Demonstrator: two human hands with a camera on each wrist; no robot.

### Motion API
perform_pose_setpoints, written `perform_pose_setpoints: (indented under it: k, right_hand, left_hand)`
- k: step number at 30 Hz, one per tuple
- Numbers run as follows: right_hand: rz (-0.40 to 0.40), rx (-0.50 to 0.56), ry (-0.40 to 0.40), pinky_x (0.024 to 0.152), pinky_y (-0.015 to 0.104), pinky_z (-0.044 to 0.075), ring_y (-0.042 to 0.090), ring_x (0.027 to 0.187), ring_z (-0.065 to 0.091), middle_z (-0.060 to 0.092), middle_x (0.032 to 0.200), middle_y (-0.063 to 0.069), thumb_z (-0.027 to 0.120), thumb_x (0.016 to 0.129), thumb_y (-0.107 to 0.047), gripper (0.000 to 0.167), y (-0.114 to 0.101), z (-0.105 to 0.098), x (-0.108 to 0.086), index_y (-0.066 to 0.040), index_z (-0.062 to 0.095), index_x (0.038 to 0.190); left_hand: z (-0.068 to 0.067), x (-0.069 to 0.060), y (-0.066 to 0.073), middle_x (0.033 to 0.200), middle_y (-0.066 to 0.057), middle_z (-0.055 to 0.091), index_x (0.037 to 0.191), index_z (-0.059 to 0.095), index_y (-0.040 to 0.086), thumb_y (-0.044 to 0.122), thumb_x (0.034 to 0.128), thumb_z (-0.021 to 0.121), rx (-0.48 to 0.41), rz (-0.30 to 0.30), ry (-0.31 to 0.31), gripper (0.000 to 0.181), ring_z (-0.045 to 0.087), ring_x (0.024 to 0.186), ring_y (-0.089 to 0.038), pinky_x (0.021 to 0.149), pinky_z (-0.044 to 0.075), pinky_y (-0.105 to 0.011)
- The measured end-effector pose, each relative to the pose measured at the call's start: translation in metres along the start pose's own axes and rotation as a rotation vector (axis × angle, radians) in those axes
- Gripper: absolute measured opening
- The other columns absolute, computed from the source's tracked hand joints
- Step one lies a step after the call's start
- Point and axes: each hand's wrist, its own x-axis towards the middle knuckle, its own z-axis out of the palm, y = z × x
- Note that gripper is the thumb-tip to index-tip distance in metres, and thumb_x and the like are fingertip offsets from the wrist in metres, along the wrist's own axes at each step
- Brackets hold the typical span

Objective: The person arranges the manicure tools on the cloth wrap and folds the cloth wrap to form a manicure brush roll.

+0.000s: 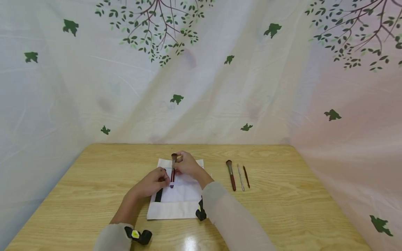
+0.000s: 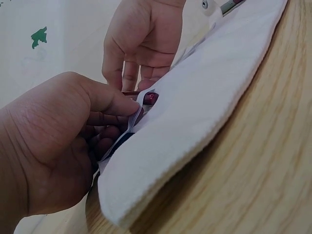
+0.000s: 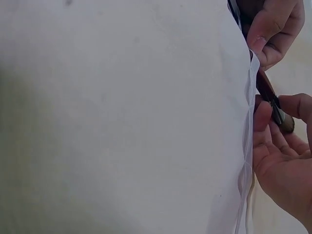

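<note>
A white cloth holder (image 1: 176, 211) with a thin elastic band (image 3: 248, 122) across it lies on the table. Between the fingers of my right hand (image 1: 187, 165) is a brush (image 1: 173, 164) with a dark red handle, its bristles pointing to the back. The handle's end (image 2: 152, 98) passes under the elastic in the left wrist view. My left hand (image 1: 151, 182) pinches the elastic with thumb and fingers, just left of the handle. Beside that hand a black strip (image 1: 158, 196) runs along the holder's left side.
Right of the holder, a larger brush (image 1: 231, 175), a thin metal tool (image 1: 240, 177) and a thin dark red tool (image 1: 246, 176) lie side by side on the wooden table (image 1: 282, 209). A printed curtain (image 1: 201, 80) hangs behind the table.
</note>
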Motion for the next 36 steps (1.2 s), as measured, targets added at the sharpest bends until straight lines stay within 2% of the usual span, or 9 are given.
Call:
perform_pose_setpoints:
  k: [5, 11, 15, 18, 23, 25, 32, 36]
  right_hand:
    - [-0.006, -0.024, -0.022, 0.062, 0.030, 0.056, 0.019, 0.072, 0.065, 0.063, 0.106, 0.011, 0.069, 0.093, 0.002, 0.055, -0.001, 0.000, -0.002, -0.006, 0.050, 0.144]
    - [-0.016, -0.041, -0.074, 0.065, 0.030, 0.057, 0.018, 0.069, 0.064, 0.063, 0.096, 0.012, 0.073, 0.087, 0.006, 0.054, 0.000, -0.003, -0.003, -0.001, 0.054, 0.138]
    - [-0.013, -0.057, -0.109, 0.069, 0.031, 0.058, 0.018, 0.070, 0.064, 0.063, 0.095, 0.012, 0.074, 0.087, 0.006, 0.052, 0.000, -0.006, -0.004, -0.002, 0.055, 0.135]
    - [-0.008, -0.068, -0.121, 0.070, 0.031, 0.058, 0.019, 0.072, 0.065, 0.062, 0.100, 0.013, 0.074, 0.087, 0.005, 0.051, 0.000, -0.007, -0.003, -0.003, 0.056, 0.134]
    - [-0.018, -0.124, -0.138, 0.070, 0.029, 0.056, 0.018, 0.081, 0.063, 0.058, 0.119, 0.012, 0.076, 0.084, 0.006, 0.049, -0.002, -0.006, -0.004, -0.004, 0.061, 0.129]
    - [-0.025, -0.145, -0.153, 0.069, 0.028, 0.054, 0.017, 0.083, 0.061, 0.058, 0.120, 0.011, 0.077, 0.083, 0.005, 0.048, -0.002, -0.006, -0.004, -0.006, 0.062, 0.127]
    - [-0.051, -0.169, -0.197, 0.070, 0.026, 0.051, 0.016, 0.078, 0.060, 0.063, 0.099, 0.008, 0.077, 0.083, 0.005, 0.037, 0.000, -0.009, -0.006, -0.004, 0.066, 0.117]
    - [-0.054, -0.170, -0.222, 0.070, 0.026, 0.051, 0.015, 0.078, 0.062, 0.065, 0.094, 0.005, 0.077, 0.084, 0.005, 0.033, 0.001, -0.010, -0.007, -0.003, 0.066, 0.115]
  left_hand:
    - [0.000, 0.000, -0.001, 0.094, -0.005, 0.053, 0.089, 0.068, 0.007, 0.008, 0.0954, 0.064, -0.015, -0.005, -0.002, 0.008, 0.049, 0.087, -0.018, 0.076, 0.042, -0.031]
    - [-0.001, 0.001, -0.001, 0.094, -0.005, 0.053, 0.089, 0.068, 0.007, 0.008, 0.0955, 0.063, -0.014, -0.001, -0.003, 0.008, 0.049, 0.087, -0.018, 0.077, 0.042, -0.032]
    - [-0.001, 0.001, 0.000, 0.095, -0.005, 0.053, 0.090, 0.067, 0.007, 0.008, 0.0958, 0.062, -0.007, -0.003, -0.006, 0.008, 0.050, 0.087, -0.018, 0.077, 0.042, -0.033]
    - [-0.001, 0.001, 0.000, 0.094, -0.005, 0.053, 0.090, 0.067, 0.007, 0.007, 0.0958, 0.061, -0.002, -0.004, -0.005, 0.008, 0.050, 0.087, -0.018, 0.078, 0.042, -0.033]
    - [-0.001, 0.000, 0.000, 0.093, -0.004, 0.054, 0.089, 0.067, 0.007, 0.006, 0.0951, 0.062, -0.002, 0.007, 0.009, 0.009, 0.050, 0.086, -0.017, 0.078, 0.042, -0.032]
    - [-0.001, 0.000, 0.001, 0.094, -0.004, 0.054, 0.089, 0.067, 0.007, 0.006, 0.0952, 0.062, -0.003, 0.007, 0.014, 0.009, 0.050, 0.086, -0.017, 0.078, 0.042, -0.032]
    - [-0.001, 0.000, 0.002, 0.095, -0.004, 0.054, 0.090, 0.067, 0.008, 0.008, 0.0963, 0.062, 0.003, -0.018, 0.011, 0.008, 0.050, 0.088, -0.017, 0.079, 0.042, -0.033]
    - [-0.002, 0.001, 0.002, 0.096, -0.004, 0.054, 0.090, 0.067, 0.007, 0.009, 0.0961, 0.062, 0.004, -0.012, 0.011, 0.008, 0.050, 0.088, -0.018, 0.079, 0.042, -0.034]
